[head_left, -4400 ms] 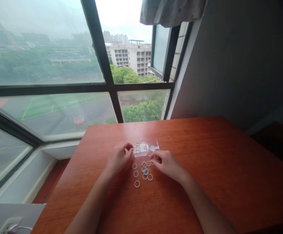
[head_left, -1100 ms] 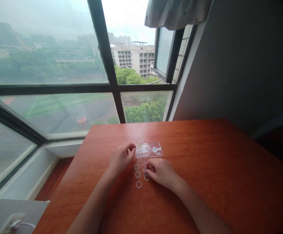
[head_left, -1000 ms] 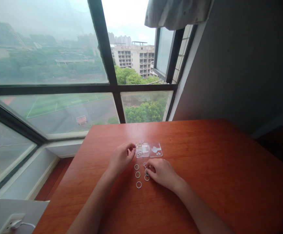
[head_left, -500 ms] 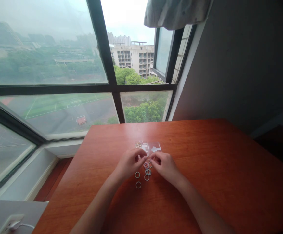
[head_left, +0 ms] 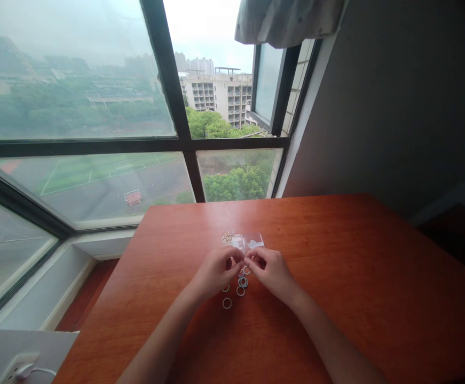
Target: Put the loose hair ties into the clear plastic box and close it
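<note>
My left hand [head_left: 216, 271] and my right hand [head_left: 270, 270] meet fingertip to fingertip over the orange-brown table [head_left: 336, 298]. Both pinch together at a small thing between them, too small to name. Under and just behind the fingers lie several small silver rings [head_left: 240, 281], and one ring [head_left: 227, 303] sits alone nearer to me. A small clear plastic box [head_left: 243, 241] with its lid open lies just beyond the hands. It holds a few more rings, some gold-coloured.
A large window with dark frames stands behind the table's far edge, and a grey wall rises on the right. At the bottom left, a white socket with a plug and cable sits on a light ledge [head_left: 20, 368].
My left hand left the box and moved right to meet my right hand. My right hand rose from the ring pile, and both now pinch together above it.
</note>
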`<state>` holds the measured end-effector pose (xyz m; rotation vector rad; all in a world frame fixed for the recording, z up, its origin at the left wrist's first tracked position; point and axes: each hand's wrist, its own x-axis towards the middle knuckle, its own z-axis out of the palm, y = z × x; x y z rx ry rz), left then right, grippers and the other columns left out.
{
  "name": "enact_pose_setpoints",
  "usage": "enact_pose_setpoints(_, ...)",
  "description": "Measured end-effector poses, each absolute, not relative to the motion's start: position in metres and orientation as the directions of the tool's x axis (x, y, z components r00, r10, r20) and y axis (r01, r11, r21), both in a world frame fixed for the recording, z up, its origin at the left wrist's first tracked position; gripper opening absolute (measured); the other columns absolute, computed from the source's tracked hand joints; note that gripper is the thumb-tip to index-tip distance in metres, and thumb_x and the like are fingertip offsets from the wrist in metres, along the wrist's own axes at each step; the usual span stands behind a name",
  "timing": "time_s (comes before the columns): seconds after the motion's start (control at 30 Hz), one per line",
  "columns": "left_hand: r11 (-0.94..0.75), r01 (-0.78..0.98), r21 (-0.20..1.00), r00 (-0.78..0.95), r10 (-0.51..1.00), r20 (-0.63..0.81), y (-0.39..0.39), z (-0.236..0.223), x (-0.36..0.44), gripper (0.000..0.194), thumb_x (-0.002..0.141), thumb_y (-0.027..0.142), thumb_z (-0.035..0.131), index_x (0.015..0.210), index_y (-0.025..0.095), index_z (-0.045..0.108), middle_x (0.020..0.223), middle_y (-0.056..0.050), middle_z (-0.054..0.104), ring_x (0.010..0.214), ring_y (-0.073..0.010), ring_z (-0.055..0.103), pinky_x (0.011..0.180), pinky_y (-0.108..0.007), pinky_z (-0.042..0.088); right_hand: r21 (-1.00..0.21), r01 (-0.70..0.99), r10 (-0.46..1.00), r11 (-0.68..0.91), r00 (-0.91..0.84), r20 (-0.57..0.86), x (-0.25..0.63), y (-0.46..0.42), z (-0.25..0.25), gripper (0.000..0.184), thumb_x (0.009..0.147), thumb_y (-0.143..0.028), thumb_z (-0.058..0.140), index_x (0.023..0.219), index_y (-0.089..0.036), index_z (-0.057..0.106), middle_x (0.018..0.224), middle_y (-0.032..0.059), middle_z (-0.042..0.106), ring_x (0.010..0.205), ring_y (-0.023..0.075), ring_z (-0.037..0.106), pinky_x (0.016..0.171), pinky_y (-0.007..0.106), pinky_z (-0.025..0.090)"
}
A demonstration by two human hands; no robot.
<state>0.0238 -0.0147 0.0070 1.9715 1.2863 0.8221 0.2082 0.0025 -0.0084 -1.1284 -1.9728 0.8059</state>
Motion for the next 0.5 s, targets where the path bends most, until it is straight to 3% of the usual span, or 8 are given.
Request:
enact_pose_setpoints(0.33, -0.243, 0.476, 0.846, 0.277, 0.954, 0.118, -0.013, 0.008, 0.027, 0.017, 0.085, 0.028, 0.057, 0.079, 0.015, 0.065, 0.067, -0.001, 0.063, 0.058, -0.0096, 0.05, 0.054, -0.019, 0.038, -0.803, 0.422, 0.892, 0.421, -0.353, 0.282, 0.209, 0.002, -0.007, 0.007, 0.083, -0.024, 0.061, 0.083, -0.02, 0.067, 0.058, -0.0044, 0.054, 0.054, 0.0103, 0.048, 0.054, 0.021, 0.035)
enact_pose_setpoints(0.5, -0.225, 0.575, 0.787, 0.17, 0.973, 0.153, -0.007, 0.011, 0.011, 0.015, 0.084, 0.025, 0.054, 0.08, 0.016, 0.065, 0.066, 0.0, 0.062, 0.058, -0.0101, 0.052, 0.055, -0.02, 0.039, -0.785, 0.462, 0.902, 0.413, -0.327, 0.282, 0.212, 0.004, -0.006, 0.008, 0.083, -0.025, 0.061, 0.081, -0.019, 0.067, 0.055, -0.005, 0.051, 0.052, 0.0102, 0.047, 0.054, 0.021, 0.034)
